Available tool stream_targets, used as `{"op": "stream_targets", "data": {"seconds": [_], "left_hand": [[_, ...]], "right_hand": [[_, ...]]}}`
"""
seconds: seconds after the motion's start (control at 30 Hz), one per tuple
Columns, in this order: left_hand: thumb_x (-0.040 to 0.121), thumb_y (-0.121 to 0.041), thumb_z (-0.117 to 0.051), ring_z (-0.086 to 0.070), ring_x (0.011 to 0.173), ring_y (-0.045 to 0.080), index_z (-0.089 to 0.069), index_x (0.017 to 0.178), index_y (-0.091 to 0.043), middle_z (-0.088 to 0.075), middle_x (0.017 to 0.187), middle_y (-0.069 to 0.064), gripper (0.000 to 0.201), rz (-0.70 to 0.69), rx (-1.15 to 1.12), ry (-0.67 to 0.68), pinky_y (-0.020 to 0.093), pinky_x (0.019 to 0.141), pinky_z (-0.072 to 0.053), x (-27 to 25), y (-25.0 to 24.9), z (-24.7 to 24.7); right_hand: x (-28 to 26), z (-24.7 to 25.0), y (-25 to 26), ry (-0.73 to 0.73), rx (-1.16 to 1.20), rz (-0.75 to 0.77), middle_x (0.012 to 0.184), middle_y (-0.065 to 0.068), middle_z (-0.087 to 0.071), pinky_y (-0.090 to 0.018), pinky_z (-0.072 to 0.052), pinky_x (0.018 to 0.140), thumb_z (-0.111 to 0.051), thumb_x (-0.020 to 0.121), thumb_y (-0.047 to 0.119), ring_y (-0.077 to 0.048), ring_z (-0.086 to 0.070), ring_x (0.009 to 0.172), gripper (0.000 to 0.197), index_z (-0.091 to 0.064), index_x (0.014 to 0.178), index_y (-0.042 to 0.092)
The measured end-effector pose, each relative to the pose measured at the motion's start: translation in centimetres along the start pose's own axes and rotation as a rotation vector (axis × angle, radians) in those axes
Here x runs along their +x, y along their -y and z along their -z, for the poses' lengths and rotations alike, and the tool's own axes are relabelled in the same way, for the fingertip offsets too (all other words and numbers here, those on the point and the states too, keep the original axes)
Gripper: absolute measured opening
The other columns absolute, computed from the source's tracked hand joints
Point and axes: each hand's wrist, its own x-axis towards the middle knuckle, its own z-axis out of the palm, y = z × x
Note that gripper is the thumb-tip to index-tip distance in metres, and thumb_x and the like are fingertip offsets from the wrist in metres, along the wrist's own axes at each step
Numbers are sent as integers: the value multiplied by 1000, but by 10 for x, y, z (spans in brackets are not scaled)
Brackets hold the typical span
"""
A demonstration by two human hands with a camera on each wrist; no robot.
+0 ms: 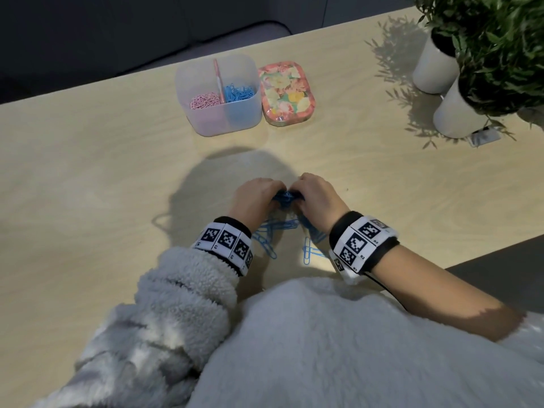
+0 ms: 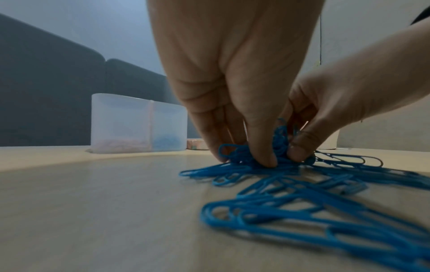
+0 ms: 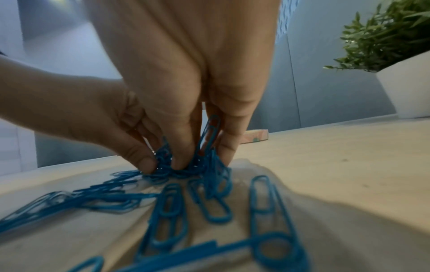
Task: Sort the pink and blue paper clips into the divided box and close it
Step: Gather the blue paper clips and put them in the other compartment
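Observation:
Both my hands meet over a heap of blue paper clips (image 1: 284,198) on the wooden table near my body. My left hand (image 1: 265,198) pinches the heap from the left, thumb and fingers curled into it (image 2: 246,158). From the right my right hand (image 1: 306,198) grips the same bunch (image 3: 200,160), and one clip (image 3: 211,132) stands up between its fingers. More blue clips (image 1: 273,234) lie loose between my wrists. The translucent divided box (image 1: 217,119) stands open farther back, pink clips (image 1: 204,100) in its left half, blue ones (image 1: 238,91) in its right. Its floral lid (image 1: 287,92) lies flat beside it on the right.
Two white pots with green plants (image 1: 450,113) stand at the table's far right, with a small device (image 1: 484,136) at their foot. The table's right edge (image 1: 500,250) runs close to my right forearm. My fluffy white garment (image 1: 323,348) covers the near edge.

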Motion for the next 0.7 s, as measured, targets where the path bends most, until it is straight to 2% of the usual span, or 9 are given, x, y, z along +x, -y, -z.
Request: {"op": "stream_targets", "data": {"seconds": [0.13,0.23,0.3,0.4,0.47,0.5,0.57,0.6,0.7], "left_hand": [[88,-16,-54,-61,95,36,-60,116,-15,-69,102,14,28,45,46,-44,41,77,-45,-3,6,-1],[89,-16,-53,-62,92,36,-62,114,-15,-70,99,15,27,57,9,-65,42,76,-46,-7,11,-1],[91,-16,-51,-62,94,36,-63,114,-16,-70,100,14,26,71,-13,-84,40,76,-46,-10,14,-1],[92,-19,-49,-61,99,35,-62,116,-18,-70,106,13,27,102,-52,-95,40,80,-46,-14,15,-2],[92,-20,-50,-60,102,35,-62,117,-20,-70,108,12,28,109,-84,-103,40,83,-46,-16,14,-2],[92,-21,-50,-61,102,34,-62,116,-20,-70,109,11,28,110,-98,-112,40,83,-46,-17,14,-2],[91,-20,-51,-62,101,34,-64,114,-20,-70,108,10,26,109,-124,-134,40,83,-47,-20,15,0],[90,-20,-52,-62,100,33,-64,113,-20,-71,107,9,26,109,-136,-143,40,82,-48,-21,16,1],[89,-20,-54,-64,96,32,-66,110,-20,-73,102,9,24,124,-185,-171,40,80,-50,-24,18,5]], "right_hand": [[2,8,-2,-27,-17,-6,104,-20,-62,-37,-39,79,-50,85,6,-35,-56,100,23,-66,101,4],[5,16,-10,-71,62,-66,85,-18,-64,-33,-36,71,-63,81,11,-33,-57,88,14,-67,89,1],[10,24,-16,-90,175,-133,73,-14,-58,-28,-35,66,-69,78,12,-26,-53,74,18,-68,87,-3],[23,42,-19,-75,303,-160,73,-21,-65,-21,-43,59,-73,75,7,-6,-54,56,19,-69,87,-8],[37,56,-19,-63,358,-149,71,-18,-66,-14,-47,56,-75,73,4,5,-52,42,22,-67,88,-11],[46,64,-18,-62,383,-145,70,-17,-66,-18,-52,61,-75,72,2,4,-53,41,22,-68,88,-12],[65,80,-13,-76,434,-161,66,-13,-62,-34,-57,73,-75,71,-1,2,-52,40,23,-68,89,-13],[74,88,-8,-96,455,-173,63,-8,-59,-35,-57,72,-75,70,-2,2,-51,39,25,-66,90,-15],[104,112,10,-176,471,-171,45,9,-56,-16,-52,52,-74,70,-5,1,-49,39,23,-66,90,-13]]}}
